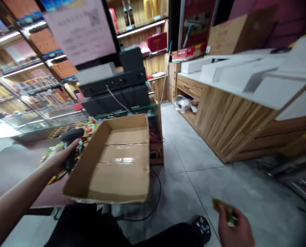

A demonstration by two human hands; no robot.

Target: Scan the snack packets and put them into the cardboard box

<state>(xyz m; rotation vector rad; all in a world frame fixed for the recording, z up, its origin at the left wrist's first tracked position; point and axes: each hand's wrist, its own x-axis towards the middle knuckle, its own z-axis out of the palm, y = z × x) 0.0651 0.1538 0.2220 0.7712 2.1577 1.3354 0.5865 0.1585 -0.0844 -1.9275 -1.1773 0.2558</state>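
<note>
My left hand (65, 157) is closed round the handle of a black handheld barcode scanner (72, 134), whose head points up and away from me. Beneath and around the scanner lies a heap of small colourful snack packets (89, 129), partly hidden by my hand. To the right of it, a shallow open cardboard box (119, 175) shows its bare bottom with a strip of shiny tape. Far off to the lower right, my right hand (235, 224) pinches a small green and brown snack packet (222, 204) above the floor. Motion blurs its print.
Behind the box stand black counter devices (114, 89) and a sign (82, 29). A wooden counter (217, 116) with white boxes runs along the right. A black cable (159, 192) hangs to the grey floor (178, 192). Stocked shelves (37, 82) line the back left.
</note>
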